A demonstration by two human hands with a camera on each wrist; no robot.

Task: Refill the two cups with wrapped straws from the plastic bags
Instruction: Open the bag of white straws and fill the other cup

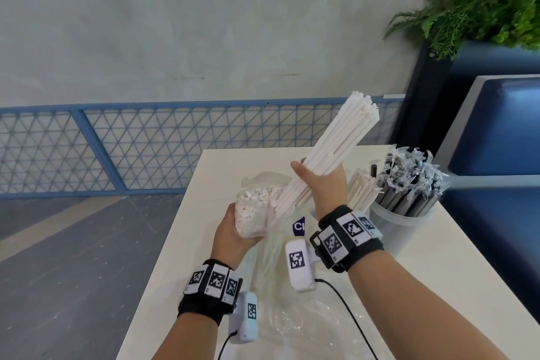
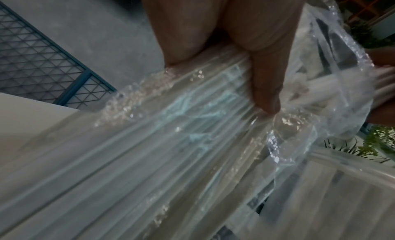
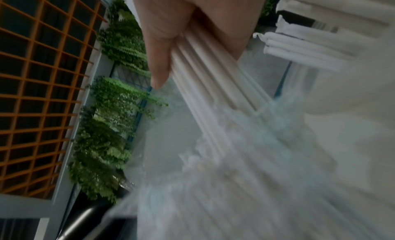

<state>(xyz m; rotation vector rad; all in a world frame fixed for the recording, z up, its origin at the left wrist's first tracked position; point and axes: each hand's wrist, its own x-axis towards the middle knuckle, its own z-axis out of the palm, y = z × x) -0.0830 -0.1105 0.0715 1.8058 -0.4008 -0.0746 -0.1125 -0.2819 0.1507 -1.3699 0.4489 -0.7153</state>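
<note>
Crinkled clear plastic bag (image 1: 257, 213) of white wrapped straws stands above the white table (image 1: 432, 257), gripped by the left hand (image 1: 233, 231). Right hand (image 1: 324, 187) clasps a straw bundle (image 1: 330, 152), half drawn out. Behind it, two cups (image 1: 400, 213) are partly hidden; the wrist views are blurred.

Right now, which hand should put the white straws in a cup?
The right hand. It already grips the bundle of white wrapped straws and is nearer the cups. The left hand is busy holding the plastic bag.
</note>
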